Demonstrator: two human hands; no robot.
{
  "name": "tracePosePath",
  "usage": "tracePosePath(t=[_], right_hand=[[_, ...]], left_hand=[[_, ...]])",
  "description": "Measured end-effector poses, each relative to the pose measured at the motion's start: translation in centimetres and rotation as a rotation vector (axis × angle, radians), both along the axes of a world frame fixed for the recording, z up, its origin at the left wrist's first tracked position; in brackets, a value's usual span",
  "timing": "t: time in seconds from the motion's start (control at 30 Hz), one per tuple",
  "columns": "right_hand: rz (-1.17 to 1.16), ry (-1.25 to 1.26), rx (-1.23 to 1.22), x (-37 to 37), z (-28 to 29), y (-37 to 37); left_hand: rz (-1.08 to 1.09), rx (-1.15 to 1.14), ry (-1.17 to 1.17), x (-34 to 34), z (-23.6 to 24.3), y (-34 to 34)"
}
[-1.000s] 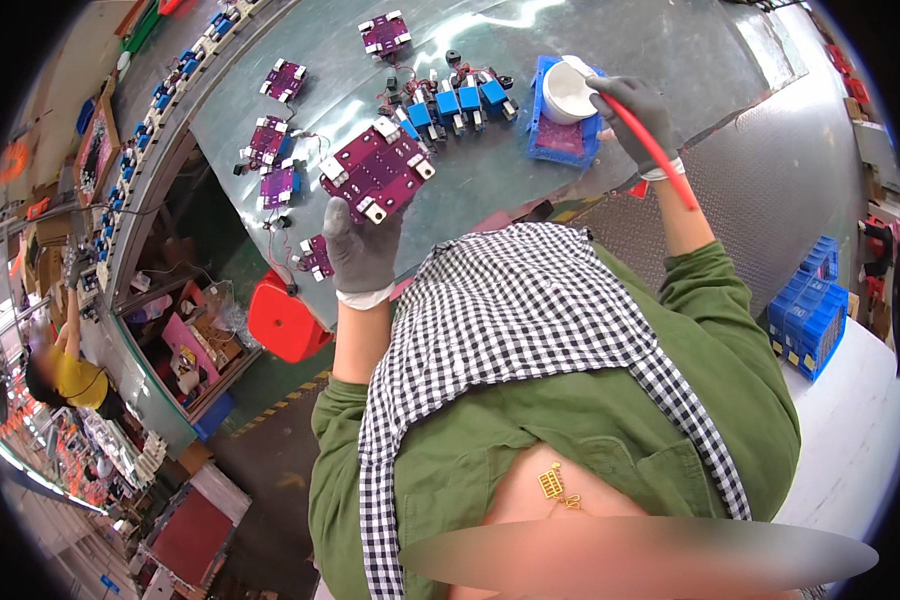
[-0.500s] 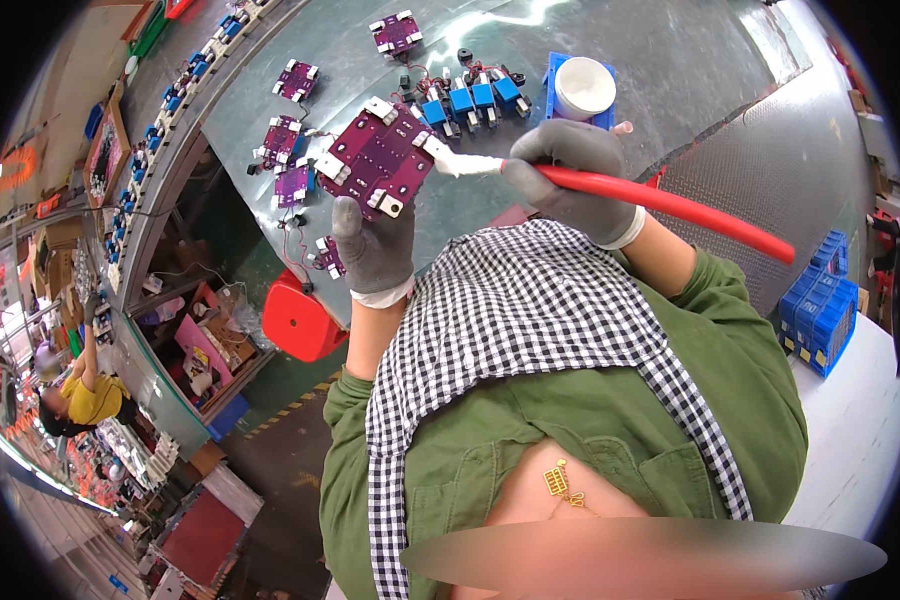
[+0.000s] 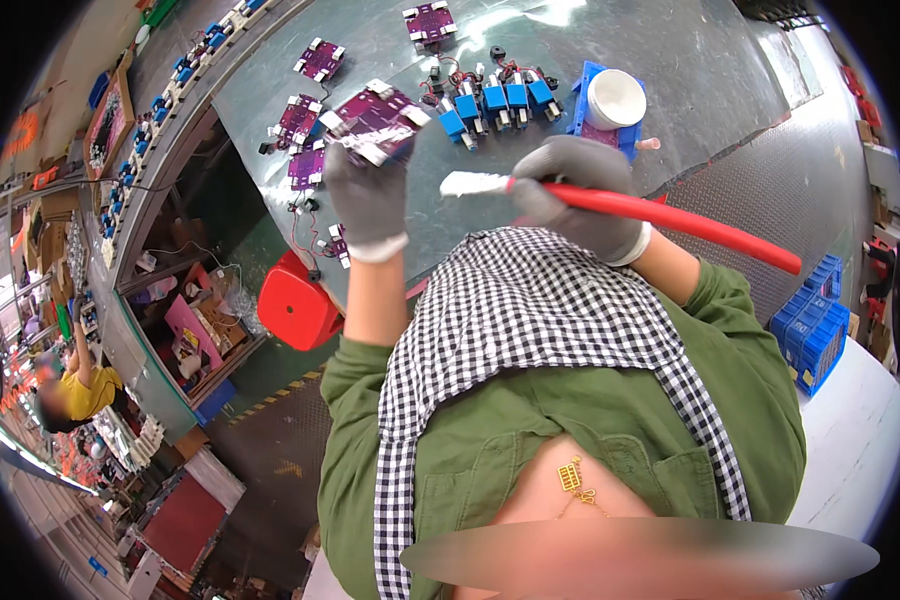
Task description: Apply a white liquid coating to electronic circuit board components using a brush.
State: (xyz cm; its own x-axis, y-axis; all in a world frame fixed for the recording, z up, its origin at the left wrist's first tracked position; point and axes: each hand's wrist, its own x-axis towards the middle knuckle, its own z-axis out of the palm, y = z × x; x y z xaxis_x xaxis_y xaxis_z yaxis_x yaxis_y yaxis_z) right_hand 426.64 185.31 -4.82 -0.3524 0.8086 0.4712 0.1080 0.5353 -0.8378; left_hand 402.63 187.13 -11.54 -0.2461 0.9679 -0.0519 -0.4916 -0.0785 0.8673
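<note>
My gloved left hand (image 3: pixel 365 190) is closed on a tilted purple circuit board (image 3: pixel 375 118) with white corner blocks, held above the work table. My gloved right hand (image 3: pixel 580 195) grips a red-handled tool (image 3: pixel 690 230) whose white-coated tip (image 3: pixel 470 184) points left, apart from that board. Beyond my right hand, a white cup (image 3: pixel 615 100) sits in a blue tray (image 3: pixel 580 128). Behind and between my hands lies a row of blue blocks with wires (image 3: pixel 495 97). More purple boards (image 3: pixel 430 22) with wires lie on the metal table (image 3: pixel 700 70).
At the lower left of the table stands a red stool (image 3: pixel 295 310). Blue crates (image 3: pixel 810 330) sit at right. A long fixture rail (image 3: pixel 140 170) with blue parts runs along the left, near a cluttered shelf (image 3: pixel 195 320) and a co-worker in yellow (image 3: pixel 85 395).
My right hand came from the cup toward the board; the tool's tip touched the board, then parted from it. My left hand has moved up with the board, which now tilts differently.
</note>
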Motion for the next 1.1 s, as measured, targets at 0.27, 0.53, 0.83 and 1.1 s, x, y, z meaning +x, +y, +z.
tracePosePath(t=[0.27, 0.53, 0.83, 1.1], right_hand=[[-0.410, 0.035, -0.168, 7.7, -2.9, 3.3], [-0.346, -0.520, -0.102, 14.6, -11.8, 11.0], [-0.487, -0.601, 0.112, 13.0, -9.0, 6.8], [-0.104, 0.055, -0.241, 2.6, -3.1, 2.8]], left_hand=[[0.402, -0.491, -0.571, -15.7, -14.2, 4.6], [-0.121, -0.532, 0.940, -0.8, -14.4, 4.1], [-0.233, -0.411, 0.220, -5.4, -13.8, 1.3], [-0.123, -0.251, 0.065, -0.1, -2.1, -4.2]])
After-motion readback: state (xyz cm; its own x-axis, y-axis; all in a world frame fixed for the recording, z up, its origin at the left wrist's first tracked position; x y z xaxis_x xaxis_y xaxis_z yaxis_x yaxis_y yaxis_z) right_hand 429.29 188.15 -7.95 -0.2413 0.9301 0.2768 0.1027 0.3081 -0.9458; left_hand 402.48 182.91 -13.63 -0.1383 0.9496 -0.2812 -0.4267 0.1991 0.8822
